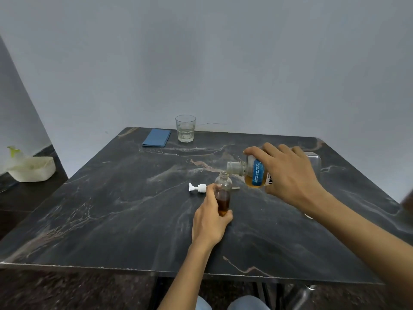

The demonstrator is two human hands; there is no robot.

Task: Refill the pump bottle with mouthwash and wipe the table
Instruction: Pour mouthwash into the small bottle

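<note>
Head view: hands tilt labelled mouthwash bottle (257,173) over clear, round pump bottle (222,193).

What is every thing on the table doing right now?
Small clear pump bottle: upright, uncapped, about half full of amber liquid, held by left hand.
Large mouthwash bottle: tipped sideways in right hand.
White pump top: lying off.
Blue cloth: folded.
Clear drinking glass: upright.

- Table (111,209): black marble, pale grey and rusty veins.
- Pump bottle (223,193): clear, dark amber liquid in lower half.
- Mouthwash bottle (254,173): clear, golden liquid, blue label with white lettering.
- Pump head (197,188): white.
- Folded cloth (156,137): blue.
- Drinking glass (185,128): clear.
- Wall (223,52): pale grey-blue.
</note>
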